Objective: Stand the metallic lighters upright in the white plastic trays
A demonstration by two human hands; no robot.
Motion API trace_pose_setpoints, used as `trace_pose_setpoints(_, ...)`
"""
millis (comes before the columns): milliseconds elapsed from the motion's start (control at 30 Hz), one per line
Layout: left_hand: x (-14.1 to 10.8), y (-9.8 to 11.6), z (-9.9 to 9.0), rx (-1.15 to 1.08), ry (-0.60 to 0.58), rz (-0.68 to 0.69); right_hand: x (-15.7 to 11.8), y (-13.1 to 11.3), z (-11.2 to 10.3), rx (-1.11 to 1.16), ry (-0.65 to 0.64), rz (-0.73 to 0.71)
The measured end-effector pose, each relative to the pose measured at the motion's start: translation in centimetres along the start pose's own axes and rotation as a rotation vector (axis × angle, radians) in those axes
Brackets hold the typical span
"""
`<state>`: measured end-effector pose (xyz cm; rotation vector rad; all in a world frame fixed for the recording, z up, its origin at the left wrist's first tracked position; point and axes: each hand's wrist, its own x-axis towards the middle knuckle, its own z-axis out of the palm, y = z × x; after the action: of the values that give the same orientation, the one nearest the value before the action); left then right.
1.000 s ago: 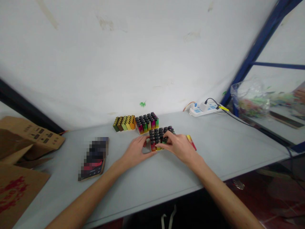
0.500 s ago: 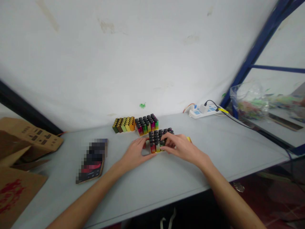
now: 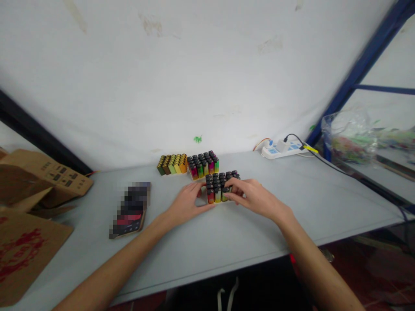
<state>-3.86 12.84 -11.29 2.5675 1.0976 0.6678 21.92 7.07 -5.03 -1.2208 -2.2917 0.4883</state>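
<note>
A pale tray (image 3: 216, 202) of lighters, upright in close rows with black tops, stands on the table in the head view. My left hand (image 3: 188, 202) grips its left side, thumb along the front edge and fingers curled behind the corner. At the front row on the right, my right hand (image 3: 251, 194) pinches a lighter (image 3: 225, 195) between thumb and fingers. This hand covers the right end of the tray. Behind are a second block of black-topped lighters (image 3: 203, 165) in several colours and a block of gold-topped lighters (image 3: 173, 165).
A pixelated phone (image 3: 132, 211) lies on the grey table (image 3: 194, 255) to the left. Cardboard boxes (image 3: 55, 172) stand at the far left. A white power strip (image 3: 285, 149) with plugs and a black cable lies near the wall. A blue metal frame (image 3: 353, 77) rises at right.
The whole view has shifted slightly. My right hand has moved a little rightward along the front row, uncovering more of it. My left hand stays at the tray's left side.
</note>
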Motion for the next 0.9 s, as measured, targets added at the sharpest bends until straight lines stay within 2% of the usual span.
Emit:
trace_pose_setpoints(133, 0.0, -0.1, 0.0, 0.004, -0.001, 0.002, 0.0, 0.1, 0.1, -0.036, -0.001, 0.013)
trace_pose_setpoints(300, -0.1, -0.3, 0.2, 0.022, 0.001, -0.009, -0.1, -0.2, 0.0, 0.009, 0.061, 0.03)
trace_pose_setpoints(433, -0.1, -0.4, 0.1, 0.03, -0.003, -0.011, -0.8, 0.0, -2.1, -0.018, 0.169, 0.08)
trace_pose_setpoints(567, 0.0, -0.2, -0.1, 0.049, -0.027, -0.02, -2.6, 2.5, -5.1, -0.205, 0.261, 0.295)
trace_pose_setpoints(633, 0.1, -0.1, -0.1, 0.051, -0.032, -0.024, -3.6, 4.2, -6.1, -0.289, 0.198, 0.411)
trace_pose_setpoints(767, 0.1, -0.1, -0.1, 0.049, -0.02, -0.03, -4.8, 6.6, -5.9, -0.295, -0.109, 0.589)
trace_pose_setpoints(833, 0.1, -0.1, -0.1, 0.046, -0.011, -0.032, -4.7, 6.8, -5.1, -0.282, -0.231, 0.607)
trace_pose_setpoints(900, 0.0, -0.2, 0.0, 0.046, -0.011, -0.036, -4.3, 6.7, -4.4, -0.308, -0.287, 0.564)
